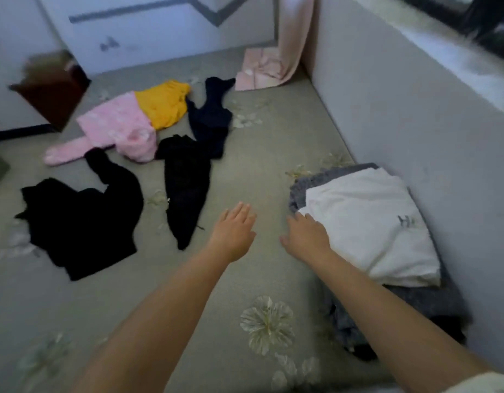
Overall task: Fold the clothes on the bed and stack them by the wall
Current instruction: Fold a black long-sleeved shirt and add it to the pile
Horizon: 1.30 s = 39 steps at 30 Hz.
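A folded white garment [369, 225] lies on top of a grey folded one [426, 299] in a stack beside the wall [401, 114]. My right hand [307, 236] is open, palm down, with its fingertips at the white garment's left edge. My left hand [233, 231] hovers open over the bare bedsheet [256, 165], holding nothing. Unfolded clothes lie further off: a black top [80, 219], a black piece [185, 185], a dark navy piece [211, 117], a pink garment [117, 129] and a yellow one [162, 103].
A pink curtain [290, 41] hangs in the far corner, its end bunched on the bed. A dark brown box [52, 95] stands off the far left edge. A window ledge [454, 61] runs above the wall on the right.
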Each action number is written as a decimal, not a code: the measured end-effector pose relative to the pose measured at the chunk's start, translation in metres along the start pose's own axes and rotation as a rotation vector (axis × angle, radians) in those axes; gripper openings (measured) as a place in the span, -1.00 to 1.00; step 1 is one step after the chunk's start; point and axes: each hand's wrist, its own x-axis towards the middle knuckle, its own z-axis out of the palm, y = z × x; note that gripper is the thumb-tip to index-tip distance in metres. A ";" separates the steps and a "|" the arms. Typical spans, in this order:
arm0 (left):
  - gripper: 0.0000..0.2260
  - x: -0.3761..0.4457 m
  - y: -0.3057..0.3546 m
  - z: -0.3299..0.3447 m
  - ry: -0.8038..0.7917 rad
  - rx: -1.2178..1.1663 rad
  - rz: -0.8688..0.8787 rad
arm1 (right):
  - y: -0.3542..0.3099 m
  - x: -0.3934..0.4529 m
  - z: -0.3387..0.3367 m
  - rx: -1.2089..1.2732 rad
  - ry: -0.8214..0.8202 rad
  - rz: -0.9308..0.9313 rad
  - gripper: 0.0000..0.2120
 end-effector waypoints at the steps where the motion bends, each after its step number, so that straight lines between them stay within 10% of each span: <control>1: -0.55 -0.017 -0.015 -0.004 0.036 -0.024 -0.062 | -0.020 0.002 -0.006 -0.012 0.043 -0.071 -0.55; 15: -0.49 -0.309 -0.198 -0.006 0.186 -0.185 -0.840 | -0.327 -0.071 -0.013 -0.158 0.163 -0.919 -0.50; 26: -0.49 -0.459 -0.358 0.023 0.188 -0.097 -0.902 | -0.532 -0.120 0.046 -0.165 0.117 -0.839 -0.49; 39: -0.53 -0.385 -0.531 0.117 0.079 -0.116 -0.806 | -0.618 0.005 0.149 -0.201 0.057 -0.601 -0.46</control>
